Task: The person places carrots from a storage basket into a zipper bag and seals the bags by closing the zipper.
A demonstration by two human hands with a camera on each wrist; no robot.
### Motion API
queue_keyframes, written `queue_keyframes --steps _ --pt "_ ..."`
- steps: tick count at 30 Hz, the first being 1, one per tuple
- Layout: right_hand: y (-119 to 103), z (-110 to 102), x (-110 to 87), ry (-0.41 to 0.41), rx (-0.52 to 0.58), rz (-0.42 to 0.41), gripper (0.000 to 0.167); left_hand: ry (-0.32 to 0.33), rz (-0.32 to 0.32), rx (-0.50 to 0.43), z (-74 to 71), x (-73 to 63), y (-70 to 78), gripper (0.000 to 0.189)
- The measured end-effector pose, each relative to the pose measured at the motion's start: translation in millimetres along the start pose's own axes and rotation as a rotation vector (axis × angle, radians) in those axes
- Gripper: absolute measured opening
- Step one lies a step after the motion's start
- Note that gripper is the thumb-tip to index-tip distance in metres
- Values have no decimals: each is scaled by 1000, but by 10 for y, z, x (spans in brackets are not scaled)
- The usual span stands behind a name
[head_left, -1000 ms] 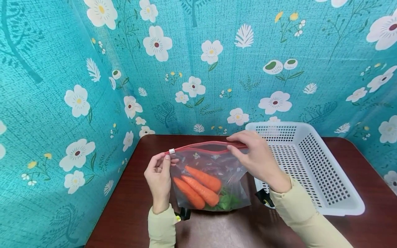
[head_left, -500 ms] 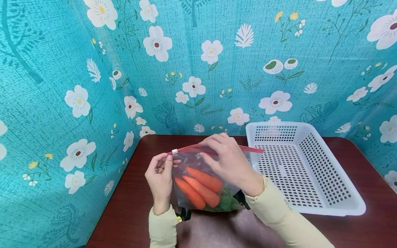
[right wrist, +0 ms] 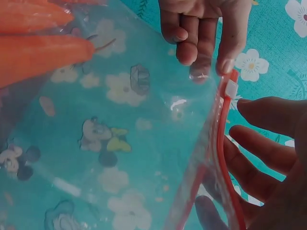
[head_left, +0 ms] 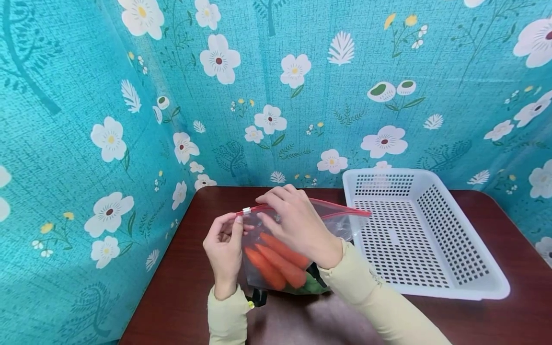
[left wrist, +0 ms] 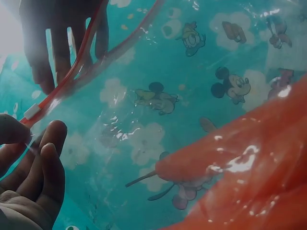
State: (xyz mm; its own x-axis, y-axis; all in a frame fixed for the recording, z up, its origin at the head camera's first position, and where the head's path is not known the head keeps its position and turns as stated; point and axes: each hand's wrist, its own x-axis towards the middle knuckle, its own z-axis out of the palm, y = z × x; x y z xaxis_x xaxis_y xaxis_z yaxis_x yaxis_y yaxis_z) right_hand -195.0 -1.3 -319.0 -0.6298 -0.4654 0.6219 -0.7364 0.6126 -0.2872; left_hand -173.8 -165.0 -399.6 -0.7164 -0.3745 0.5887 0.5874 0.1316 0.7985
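A clear zip bag (head_left: 342, 224) stands tilted on the table, its red zip strip (head_left: 360, 212) along the top. Inside lie several orange carrots (head_left: 276, 268) and a green leafy vegetable (head_left: 311, 286). My left hand (head_left: 224, 249) pinches the bag's top left corner between thumb and fingers, right beside the white slider (head_left: 247, 211). Over the zip strip just right of the slider is my right hand (head_left: 297, 223), thumb and fingers apart. In the right wrist view the right hand's fingers (right wrist: 261, 143) reach close to the slider, with a gap between them and it.
A white perforated plastic basket (head_left: 496, 287) stands on the right of the dark red-brown table (head_left: 172, 287). Behind and to the left hangs a turquoise flowered cloth (head_left: 302, 120). A black wrist mount (head_left: 258, 297) shows under the left wrist.
My right hand has moved left along the zip strip towards the slider, uncovering the bag's right end. The left hand has kept its grip on the corner, shifting only slightly.
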Motion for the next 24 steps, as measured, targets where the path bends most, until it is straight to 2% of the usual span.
queue_keyframes --steps 10,18,24 --pt "-81 46 53 -14 -62 -30 19 4 38 -31 4 6 -2 15" --pt "-119 99 82 -17 -62 -42 14 24 35 -23 22 10 8 15" --pt "-139 127 93 -38 -57 -28 11 35 60 14 22 5 14 15"
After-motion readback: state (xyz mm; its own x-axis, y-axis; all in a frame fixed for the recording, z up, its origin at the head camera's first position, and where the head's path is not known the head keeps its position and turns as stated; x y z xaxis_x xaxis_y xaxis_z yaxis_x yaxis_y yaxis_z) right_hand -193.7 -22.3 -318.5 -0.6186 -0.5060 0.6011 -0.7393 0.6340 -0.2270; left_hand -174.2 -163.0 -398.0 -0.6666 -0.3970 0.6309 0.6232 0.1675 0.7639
